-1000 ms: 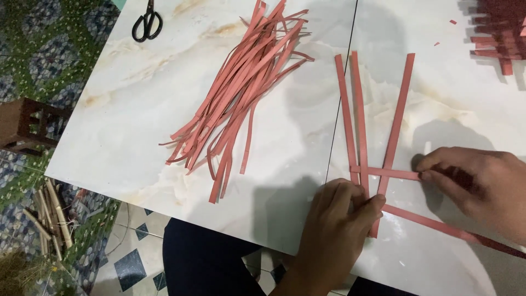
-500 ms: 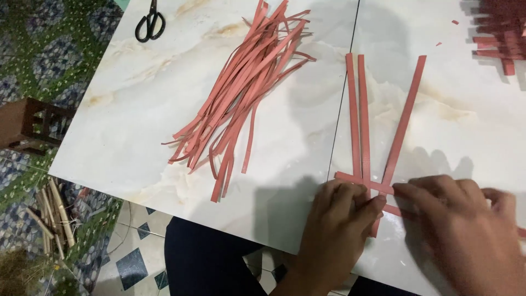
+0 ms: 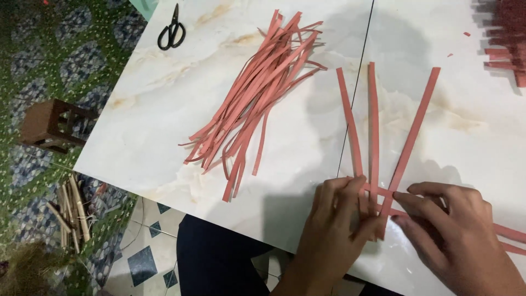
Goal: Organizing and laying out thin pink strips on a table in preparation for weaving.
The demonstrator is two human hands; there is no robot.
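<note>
Three long red paper strips (image 3: 373,120) lie upright on the white marble table (image 3: 164,109), fanning apart at the top. A cross strip (image 3: 507,233) runs under my hands toward the right edge. My left hand (image 3: 334,225) presses its fingers on the lower ends of the left two strips. My right hand (image 3: 444,230) pinches the cross strip where it meets the rightmost upright strip (image 3: 413,129). The crossing itself is partly hidden by my fingers.
A loose pile of several red strips (image 3: 257,93) lies mid-table. Black scissors (image 3: 171,30) rest at the top left. More red strips (image 3: 507,41) sit at the top right. A small brown wooden stool (image 3: 52,126) and sticks (image 3: 71,211) are on the floor at left.
My right hand slid left along the cross strip to the crossing. The upright strips shifted slightly and my left fingers moved onto their lower ends.
</note>
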